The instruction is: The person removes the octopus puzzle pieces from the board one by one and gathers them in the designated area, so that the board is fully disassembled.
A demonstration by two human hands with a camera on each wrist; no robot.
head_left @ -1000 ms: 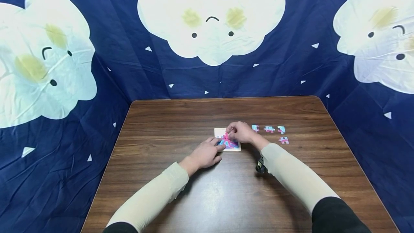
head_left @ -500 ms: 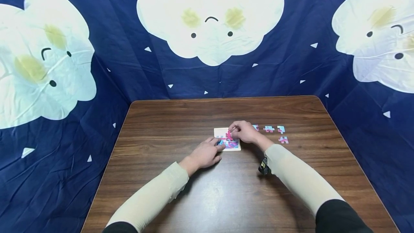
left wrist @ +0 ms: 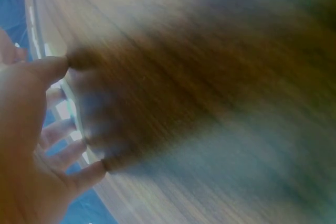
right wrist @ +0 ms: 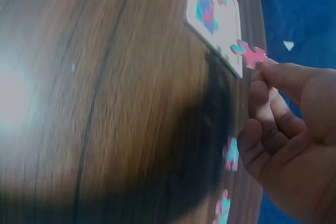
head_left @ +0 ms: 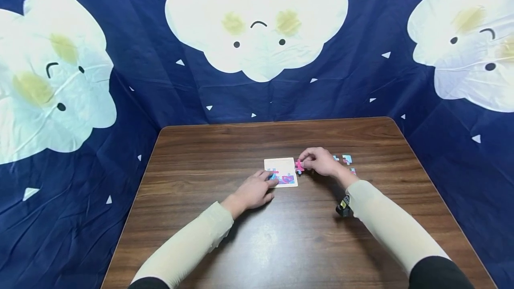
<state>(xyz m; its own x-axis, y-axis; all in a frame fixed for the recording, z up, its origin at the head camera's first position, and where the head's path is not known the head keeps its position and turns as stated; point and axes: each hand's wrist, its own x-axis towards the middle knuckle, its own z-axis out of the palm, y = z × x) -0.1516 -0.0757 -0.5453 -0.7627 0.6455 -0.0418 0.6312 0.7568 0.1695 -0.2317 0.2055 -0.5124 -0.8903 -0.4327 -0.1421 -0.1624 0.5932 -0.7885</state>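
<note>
A white puzzle tray [head_left: 281,163] lies on the table, with joined pink, blue and purple pieces along its near part and bare white at its far side. My left hand [head_left: 253,191] rests at the tray's left side, fingers stretched over its near left corner. In the left wrist view the left hand [left wrist: 31,129] shows its fingertips down at the tray. Just right of the tray my right hand [head_left: 321,162] pinches a pink puzzle piece [right wrist: 251,55] with a blue tab between thumb and finger, held above the table.
Loose puzzle pieces lie right of the tray, partly behind the right hand, one of them a corner piece [head_left: 347,159]. The brown wooden table [head_left: 192,159] ends at a blue cloth wall [head_left: 140,101] printed with clouds.
My right hand has lifted the pink puzzle piece off the tray and carried it right, past the tray's edge. The left hand stays at the tray.
</note>
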